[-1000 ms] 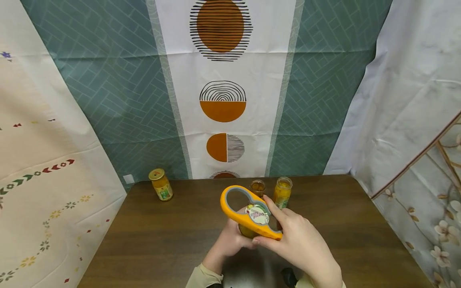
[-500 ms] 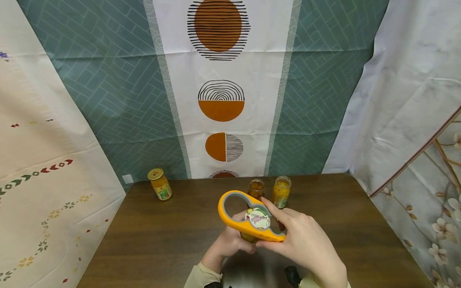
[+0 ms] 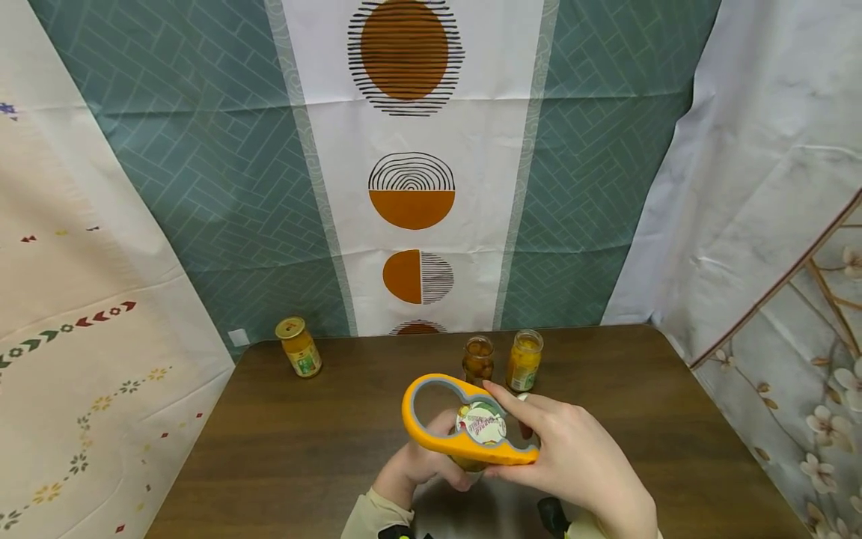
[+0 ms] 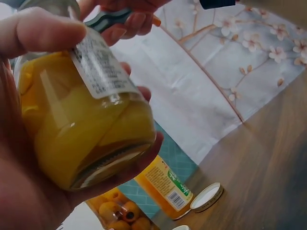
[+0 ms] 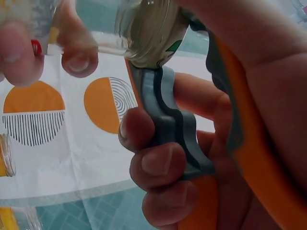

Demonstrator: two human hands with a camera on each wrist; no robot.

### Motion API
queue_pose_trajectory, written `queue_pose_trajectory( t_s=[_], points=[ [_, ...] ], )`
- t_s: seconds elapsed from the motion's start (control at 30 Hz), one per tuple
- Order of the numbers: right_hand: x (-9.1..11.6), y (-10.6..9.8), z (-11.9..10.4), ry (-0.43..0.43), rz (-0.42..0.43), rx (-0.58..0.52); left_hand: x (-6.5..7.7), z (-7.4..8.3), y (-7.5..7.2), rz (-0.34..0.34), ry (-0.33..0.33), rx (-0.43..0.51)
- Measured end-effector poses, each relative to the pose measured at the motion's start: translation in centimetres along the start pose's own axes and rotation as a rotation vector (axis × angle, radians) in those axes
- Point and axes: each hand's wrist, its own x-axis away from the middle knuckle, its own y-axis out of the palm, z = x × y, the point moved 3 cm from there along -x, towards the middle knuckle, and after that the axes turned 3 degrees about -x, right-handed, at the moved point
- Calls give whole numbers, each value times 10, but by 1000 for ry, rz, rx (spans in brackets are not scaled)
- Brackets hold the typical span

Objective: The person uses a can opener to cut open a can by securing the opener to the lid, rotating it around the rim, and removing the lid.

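Observation:
My left hand [image 3: 423,460] wraps round a glass jar [image 4: 91,129] of yellow fruit pieces in liquid, held above the table. In the left wrist view the jar is tilted, its base facing the camera. My right hand [image 3: 575,449] grips an orange and grey jar opener [image 3: 444,443], fingers curled over one arm in the right wrist view. The opener lies round the jar's white printed lid [image 3: 482,423]; its grey ridged inner edge meets the lid's side in the right wrist view. Most of the jar's body is hidden from the head view.
Behind the hands stand two lidless jars, one with brownish round fruit [image 3: 479,364] and one with yellow contents [image 3: 524,363]. A loose lid [image 4: 207,197] lies beside the yellow one. A gold-lidded jar [image 3: 299,348] stands at the back left of the brown table [image 3: 303,449].
Both hands, with the jar and opener, have come slightly lower and nearer the person. The opener's left end has swung down more than its right end. The lid remains within the opener.

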Motion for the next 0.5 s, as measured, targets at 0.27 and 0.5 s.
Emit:
queue_pose_trajectory(
  t_s=[0.27,0.5],
  points=[
    [2,0,-3,-47,-35,-31,4,-2,0,-119,-52,30],
    [3,0,-4,-84,-44,-43,6,-2,4,-210,-104,179]
  ],
)
